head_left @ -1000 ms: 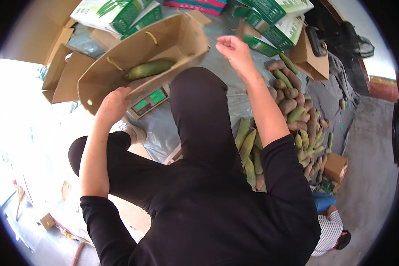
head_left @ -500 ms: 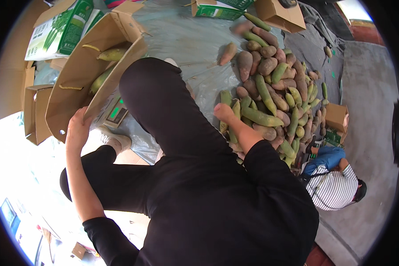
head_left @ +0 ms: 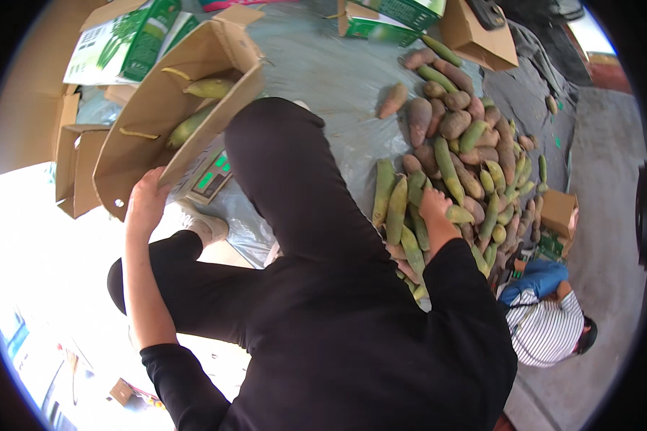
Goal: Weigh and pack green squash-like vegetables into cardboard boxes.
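An open cardboard box (head_left: 140,108) stands tilted at the left, with two long green radishes (head_left: 210,88) inside. My left hand (head_left: 149,203) grips its near rim, fingers behind the cardboard wall. At the right is a heap of green radishes (head_left: 447,169) and dusty reddish-brown root vegetables (head_left: 456,125). My right hand (head_left: 436,206) is closed around a green radish (head_left: 459,214) at the heap's near left side; that radish's end sticks out to the right of my fingers. Beneath the box's right side, a scale (head_left: 212,177) shows a lit green display.
Green and white printed boxes (head_left: 118,47) lie at the far left, and more cartons (head_left: 482,36) at the far right. Plastic sheeting (head_left: 309,65) covers the floor. Another person (head_left: 546,323) in a striped top crouches at the right by a small carton (head_left: 558,212).
My right hand has moved right onto the heap and closed on a green radish. My left hand stays on the box rim. The whole view has shifted slightly.
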Available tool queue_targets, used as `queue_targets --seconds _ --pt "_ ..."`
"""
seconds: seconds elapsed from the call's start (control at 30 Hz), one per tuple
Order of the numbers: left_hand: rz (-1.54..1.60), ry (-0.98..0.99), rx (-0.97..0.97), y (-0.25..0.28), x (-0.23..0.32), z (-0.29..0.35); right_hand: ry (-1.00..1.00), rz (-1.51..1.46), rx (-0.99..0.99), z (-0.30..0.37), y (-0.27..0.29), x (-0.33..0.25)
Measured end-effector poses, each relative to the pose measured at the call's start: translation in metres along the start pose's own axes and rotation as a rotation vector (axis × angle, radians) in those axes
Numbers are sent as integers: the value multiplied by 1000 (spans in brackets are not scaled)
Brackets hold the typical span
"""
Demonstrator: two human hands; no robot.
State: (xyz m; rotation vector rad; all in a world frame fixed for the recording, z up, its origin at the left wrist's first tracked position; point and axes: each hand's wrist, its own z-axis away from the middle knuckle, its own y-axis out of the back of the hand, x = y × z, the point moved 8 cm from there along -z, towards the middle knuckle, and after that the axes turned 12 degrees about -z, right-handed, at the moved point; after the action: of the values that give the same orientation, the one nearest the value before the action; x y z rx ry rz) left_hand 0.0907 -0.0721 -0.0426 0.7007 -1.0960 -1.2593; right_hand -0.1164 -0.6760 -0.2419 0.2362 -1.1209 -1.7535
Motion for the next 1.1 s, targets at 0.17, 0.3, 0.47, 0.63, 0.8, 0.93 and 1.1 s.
queue_targets --seconds 0.17,0.3,0.47,0.63,0.8,0.93,1.1 --pt "-28 13 26 3 -1 2 46 52 -81 5 8 -8" --pt "-52 11 43 3 -4 3 150 -145 -88 17 46 -49" --pt "-69 -17 51 -1 -4 0 402 -774 30 7 117 -110" --pt "-99 -14 65 -1 -7 5 914 -906 218 83 281 -213" --pt "-93 -30 57 -1 -8 4 1434 -1097 337 187 413 -283" --pt "-95 -33 36 -2 -11 3 1845 -986 528 273 459 -346" --pt "-86 -34 13 -1 -7 2 1650 -630 135 283 408 -461"
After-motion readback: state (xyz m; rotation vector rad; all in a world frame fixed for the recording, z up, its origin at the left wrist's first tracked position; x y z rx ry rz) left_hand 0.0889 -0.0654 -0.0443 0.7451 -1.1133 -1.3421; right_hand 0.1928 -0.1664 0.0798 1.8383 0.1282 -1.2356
